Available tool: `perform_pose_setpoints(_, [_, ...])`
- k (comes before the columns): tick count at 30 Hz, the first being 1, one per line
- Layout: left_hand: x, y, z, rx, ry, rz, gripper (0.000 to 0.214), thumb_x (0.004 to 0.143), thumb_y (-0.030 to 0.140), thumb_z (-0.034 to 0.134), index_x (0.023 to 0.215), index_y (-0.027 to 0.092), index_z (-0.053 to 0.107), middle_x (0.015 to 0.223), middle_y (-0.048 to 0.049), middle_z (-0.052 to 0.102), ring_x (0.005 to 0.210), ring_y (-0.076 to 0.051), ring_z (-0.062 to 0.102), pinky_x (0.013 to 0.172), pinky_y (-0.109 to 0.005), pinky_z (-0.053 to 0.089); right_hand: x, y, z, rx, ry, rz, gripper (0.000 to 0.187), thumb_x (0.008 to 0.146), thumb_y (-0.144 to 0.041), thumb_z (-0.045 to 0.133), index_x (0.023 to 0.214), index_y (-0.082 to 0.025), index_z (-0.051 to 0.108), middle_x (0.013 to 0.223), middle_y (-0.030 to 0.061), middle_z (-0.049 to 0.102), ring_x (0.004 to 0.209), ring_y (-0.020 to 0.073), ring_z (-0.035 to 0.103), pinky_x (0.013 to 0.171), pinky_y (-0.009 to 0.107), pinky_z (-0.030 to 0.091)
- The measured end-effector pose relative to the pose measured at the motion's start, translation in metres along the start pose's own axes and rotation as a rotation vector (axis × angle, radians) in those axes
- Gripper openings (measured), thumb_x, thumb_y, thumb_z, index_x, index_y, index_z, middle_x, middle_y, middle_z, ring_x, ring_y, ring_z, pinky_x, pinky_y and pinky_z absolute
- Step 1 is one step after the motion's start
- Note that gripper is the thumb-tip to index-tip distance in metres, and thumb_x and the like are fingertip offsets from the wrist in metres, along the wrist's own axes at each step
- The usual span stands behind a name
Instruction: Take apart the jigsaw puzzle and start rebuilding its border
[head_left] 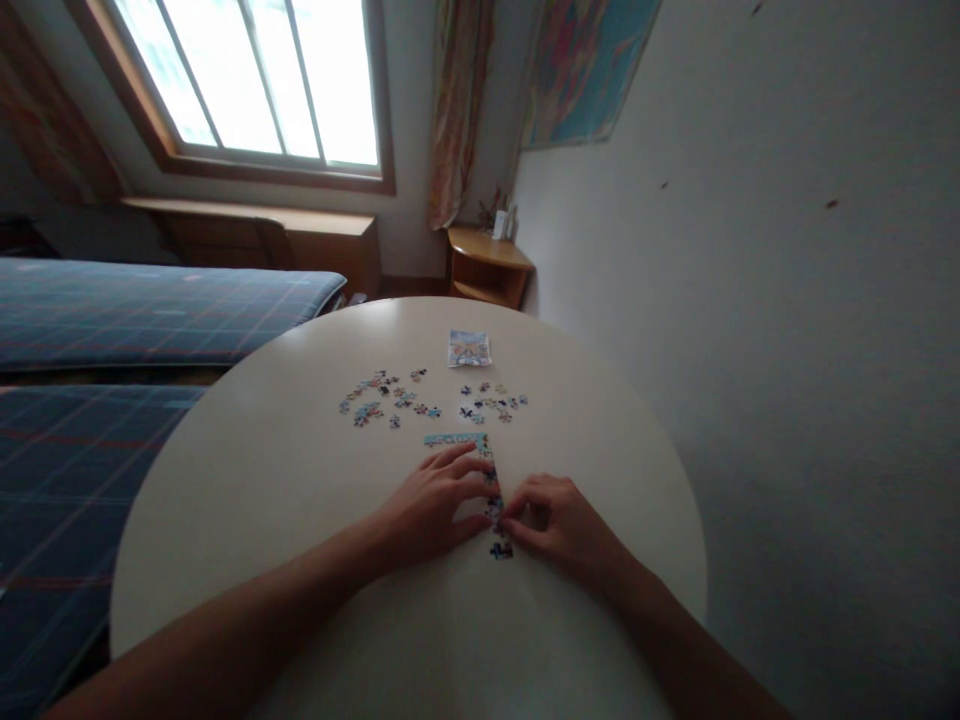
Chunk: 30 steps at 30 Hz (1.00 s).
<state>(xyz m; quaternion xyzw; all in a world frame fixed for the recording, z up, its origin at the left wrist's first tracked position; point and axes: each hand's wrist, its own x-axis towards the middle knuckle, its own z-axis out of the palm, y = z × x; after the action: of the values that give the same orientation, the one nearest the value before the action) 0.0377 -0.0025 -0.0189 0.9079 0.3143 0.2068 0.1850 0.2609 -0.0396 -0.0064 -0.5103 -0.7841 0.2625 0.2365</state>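
Observation:
An L-shaped strip of joined jigsaw puzzle pieces point(454, 438) lies on the round white table point(420, 640), one arm running left and the other running toward me. My left hand point(444, 495) rests over that strip from the left, its fingers spread and touching the pieces. On the strip's right edge, my right hand point(551, 515) has thumb and forefinger pinched together; what sits between the tips is too small to make out. Beyond the hands are two loose groups of pieces, a left group point(403, 397) and a right group point(491, 403).
A small picture packet point(469, 349) lies at the table's far side. To the left stand beds with plaid blue covers point(150, 310). A wooden corner shelf point(491, 250) is behind the table, and a white wall point(787, 350) rises close on the right.

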Motion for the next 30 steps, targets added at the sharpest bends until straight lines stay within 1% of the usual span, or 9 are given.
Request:
perform_pose_setpoints(4, [0.0,0.001,0.0,0.009,-0.014,-0.006,0.03,0.083,0.026,0.07,0.113,0.03,0.069,0.134,0.0006,0.061,0.139,-0.029,0.039,0.114,-0.048,0.036,-0.001,0.004,0.002,-0.016,0.0,-0.026,0.002,0.077,-0.022,0.074,0.077,-0.024,0.073,0.078,0.0001,0.068,0.075,0.016,0.06,0.077,0.031,0.042])
perform_pose_setpoints(9, [0.001,0.003,0.0,0.021,-0.01,-0.015,0.029,0.084,0.027,0.07,0.112,0.03,0.069,0.134,0.0006,0.061,0.138,-0.029,0.041,0.113,-0.049,0.037,0.0,0.0,0.002,-0.047,0.019,-0.034,0.003,0.078,-0.022,0.074,0.077,-0.024,0.071,0.085,0.0008,0.069,0.087,0.0189,0.063,0.085,0.035,0.04])
perform_pose_setpoints(11, [0.001,0.004,0.0,0.024,-0.004,-0.02,0.028,0.084,0.028,0.07,0.111,0.029,0.069,0.133,0.0,0.061,0.137,-0.029,0.041,0.113,-0.049,0.037,0.0,-0.002,0.001,-0.068,0.015,-0.03,0.005,0.078,-0.021,0.074,0.077,-0.024,0.07,0.084,0.0003,0.069,0.086,0.019,0.062,0.086,0.036,0.039])
perform_pose_setpoints(14, [0.001,0.005,0.0,0.026,0.0,-0.019,0.027,0.083,0.028,0.07,0.11,0.028,0.069,0.132,-0.0007,0.061,0.137,-0.029,0.042,0.113,-0.049,0.037,-0.002,-0.002,-0.004,-0.064,-0.028,-0.033,0.007,0.079,-0.022,0.074,0.078,-0.023,0.067,0.081,-0.0009,0.067,0.082,0.0178,0.061,0.085,0.036,0.037])
perform_pose_setpoints(17, [0.001,0.006,0.0,0.025,0.005,-0.016,0.027,0.083,0.027,0.069,0.11,0.029,0.069,0.133,-0.0001,0.061,0.137,-0.029,0.042,0.113,-0.05,0.036,-0.006,-0.001,-0.01,-0.046,-0.103,-0.081,0.014,0.076,-0.027,0.078,0.079,-0.022,0.065,0.09,-0.0004,0.068,0.092,0.0192,0.061,0.091,0.038,0.034])
perform_pose_setpoints(20, [0.001,0.006,0.0,0.023,-0.005,-0.022,0.027,0.083,0.026,0.068,0.11,0.029,0.068,0.134,0.0,0.06,0.137,-0.029,0.041,0.113,-0.05,0.036,-0.01,-0.003,-0.015,-0.063,-0.15,-0.103,0.019,0.071,-0.028,0.082,0.082,-0.024,0.067,0.097,0.0001,0.067,0.101,0.0212,0.059,0.094,0.039,0.03])
perform_pose_setpoints(24, [0.0,0.006,-0.001,0.023,-0.014,-0.019,0.028,0.083,0.028,0.068,0.111,0.029,0.068,0.134,-0.0001,0.06,0.138,-0.029,0.04,0.113,-0.05,0.036,-0.011,-0.006,-0.016,-0.081,-0.17,-0.11,0.016,0.073,-0.027,0.081,0.085,-0.027,0.07,0.096,-0.0016,0.066,0.099,0.0192,0.059,0.094,0.038,0.027])
perform_pose_setpoints(27, [0.0,0.008,-0.003,0.033,-0.016,-0.013,0.033,0.08,0.03,0.071,0.113,0.029,0.067,0.135,-0.001,0.059,0.139,-0.03,0.039,0.114,-0.051,0.035,-0.01,-0.006,-0.014,-0.079,-0.168,-0.124,0.013,0.075,-0.025,0.078,0.084,-0.027,0.07,0.095,-0.0022,0.066,0.098,0.018,0.06,0.093,0.037,0.027])
perform_pose_setpoints(30, [0.0,0.01,-0.005,0.038,-0.027,-0.002,0.038,0.077,0.033,0.073,0.114,0.027,0.065,0.136,-0.0031,0.058,0.14,-0.032,0.038,0.114,-0.052,0.034,-0.01,-0.006,-0.014,-0.077,-0.164,-0.136,0.015,0.075,-0.022,0.076,0.088,-0.026,0.07,0.096,-0.0017,0.067,0.099,0.0181,0.06,0.093,0.037,0.027])
